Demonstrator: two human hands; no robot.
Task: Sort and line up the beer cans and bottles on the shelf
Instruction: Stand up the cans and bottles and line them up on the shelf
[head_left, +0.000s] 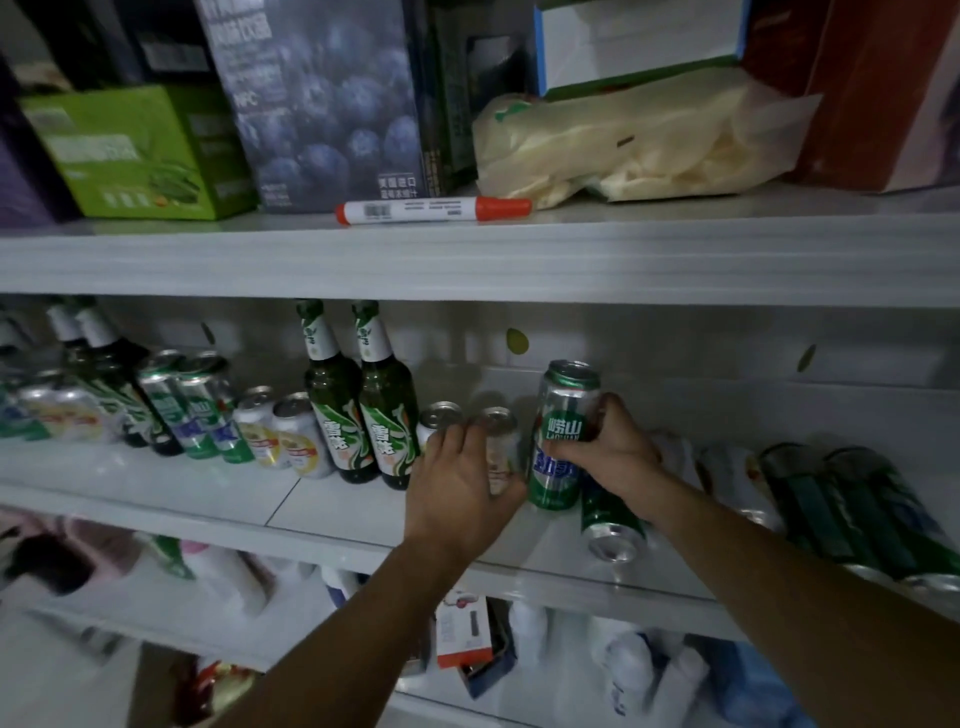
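Two bare arms reach up from below toward a white shelf (208, 488) with a smooth, shiny top. Under it, a lower shelf holds white bottles (524, 623), too blurry to count.

On the white shelf, the left hand (457, 483) is wrapped round a small pale can (501, 447) that stands up. The right hand (613, 452) grips a tall green can (563, 431), upright too, just beside the small one. Under that wrist, one fallen green can (610, 519) lies on its side. Further right, two dark green things (810, 499) lie flat; cans or bottles, I cannot tell.

Left of the hands stands one more little can (439, 415). Next come two green glass bottles (337, 395), side by side. Then two short pale cans (301, 436), then two tall striped cans (166, 405). The far left end is a blur.

Behind them all is a plain white wall (727, 353).

Up on the top shelf (675, 260), one red and white marker (434, 210) lies at the front edge. Behind it sit a green box (140, 150), a blueberry box (322, 104) and a clear bag (639, 140) full of something pale.
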